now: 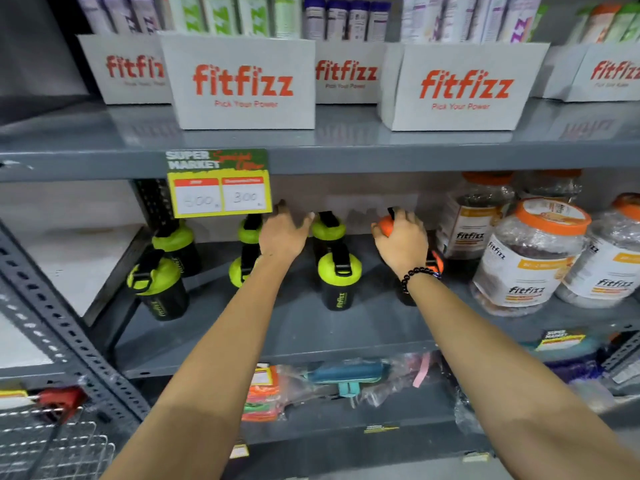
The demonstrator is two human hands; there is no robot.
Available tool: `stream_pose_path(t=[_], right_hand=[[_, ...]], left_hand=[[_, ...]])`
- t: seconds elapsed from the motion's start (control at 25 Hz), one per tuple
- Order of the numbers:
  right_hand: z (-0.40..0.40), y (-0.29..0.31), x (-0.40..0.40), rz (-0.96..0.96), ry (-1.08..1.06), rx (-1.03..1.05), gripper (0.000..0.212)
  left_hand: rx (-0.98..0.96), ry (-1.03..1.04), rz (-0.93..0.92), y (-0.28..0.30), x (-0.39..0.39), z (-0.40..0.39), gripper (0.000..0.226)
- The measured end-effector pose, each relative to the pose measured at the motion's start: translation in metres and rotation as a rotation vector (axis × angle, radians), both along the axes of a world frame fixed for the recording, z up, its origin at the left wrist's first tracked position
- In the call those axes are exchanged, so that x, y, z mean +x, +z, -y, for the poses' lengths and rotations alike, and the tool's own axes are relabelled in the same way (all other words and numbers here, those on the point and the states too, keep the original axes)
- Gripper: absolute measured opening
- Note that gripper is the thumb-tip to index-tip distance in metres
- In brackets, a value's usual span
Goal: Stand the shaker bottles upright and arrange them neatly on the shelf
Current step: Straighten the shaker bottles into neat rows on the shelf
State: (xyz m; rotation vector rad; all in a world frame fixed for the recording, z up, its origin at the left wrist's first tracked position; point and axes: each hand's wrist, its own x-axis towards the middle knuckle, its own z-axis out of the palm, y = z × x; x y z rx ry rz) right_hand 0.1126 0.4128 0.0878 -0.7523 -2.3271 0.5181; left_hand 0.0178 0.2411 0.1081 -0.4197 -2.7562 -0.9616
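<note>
shaker bottles: green-lidded ones upright on grey middle shelf, in front and back rows. right hand closed over orange lid of back-row bottle, beside fitfizz jars. left hand open, fingers spread between two back green lids, behind price tag. beaded bracelet on right wrist.
</note>
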Motion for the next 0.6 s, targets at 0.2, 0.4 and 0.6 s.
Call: stream_pose_path(t=[0.2, 0.4, 0.6], right_hand=[[0.101, -0.002, -0.03, 0.002, 0.062, -0.013, 0.05], [0.174, -0.009, -0.055, 0.11, 0.128, -0.106, 0.053], [0.192, -0.017, -0.076, 0.243, 0.207, -0.356, 0.069]], left_hand=[[-0.103, -0.006, -0.052, -0.007, -0.037, 0.105, 0.053], [-0.266, 0.072, 0.01, -0.026, -0.075, 0.189, 0.069], [-0.153, 0.191, 0.334, -0.033, -0.091, 0.221, 0.077]])
